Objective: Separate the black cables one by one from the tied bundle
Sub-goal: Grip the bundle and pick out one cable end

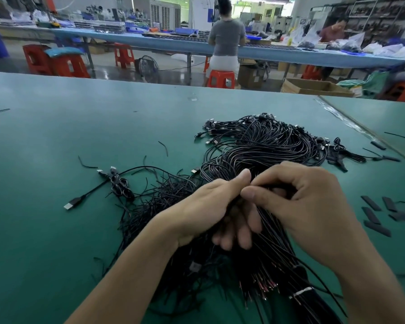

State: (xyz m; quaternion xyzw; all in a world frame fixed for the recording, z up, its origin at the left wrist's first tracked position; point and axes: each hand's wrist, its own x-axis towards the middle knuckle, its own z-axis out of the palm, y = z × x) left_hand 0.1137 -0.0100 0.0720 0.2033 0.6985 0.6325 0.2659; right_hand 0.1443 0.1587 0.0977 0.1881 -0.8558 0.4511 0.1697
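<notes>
Cables of the tied bundle (262,146) run through both hands above the green table (56,141). The left hand (211,206) grips them, fingers (241,232) curled underneath, thumb pressed on top. Just beside that thumb, the right hand (302,197) pinches strands between thumb and forefinger. Loose cables (164,197) lie left of the left fingers; the plug ends fan out beyond the fingertips.

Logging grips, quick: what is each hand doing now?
Left hand: grips the tied bundle of thin black cables.
Right hand: pinches cables of that bundle.

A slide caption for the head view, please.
Left hand and right hand grip the black cable bundle over a table.
</notes>
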